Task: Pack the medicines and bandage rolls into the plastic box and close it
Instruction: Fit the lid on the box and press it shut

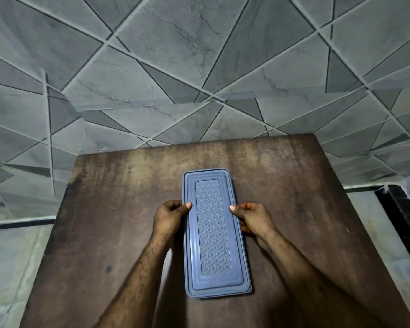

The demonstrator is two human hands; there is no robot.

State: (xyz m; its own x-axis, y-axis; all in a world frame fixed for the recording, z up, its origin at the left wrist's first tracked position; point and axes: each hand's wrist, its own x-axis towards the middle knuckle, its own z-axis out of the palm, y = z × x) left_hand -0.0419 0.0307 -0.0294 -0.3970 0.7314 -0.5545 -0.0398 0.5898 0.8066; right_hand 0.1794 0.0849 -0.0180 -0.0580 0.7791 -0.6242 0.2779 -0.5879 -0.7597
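Observation:
A long blue-grey plastic box [213,233] lies lengthwise in the middle of the brown table, its patterned lid on top. My left hand [169,215] grips the box's left edge, thumb on the lid's rim and fingers curled down the side. On the opposite edge my right hand [251,215] holds it the same way, thumb on the rim. No medicines or bandage rolls are in view; the inside of the box is hidden by the lid.
The worn wooden table [294,209] stands against a wall of grey geometric tiles [199,67]. Pale floor shows to the left and right of the table, with a dark strip [400,209] at the right.

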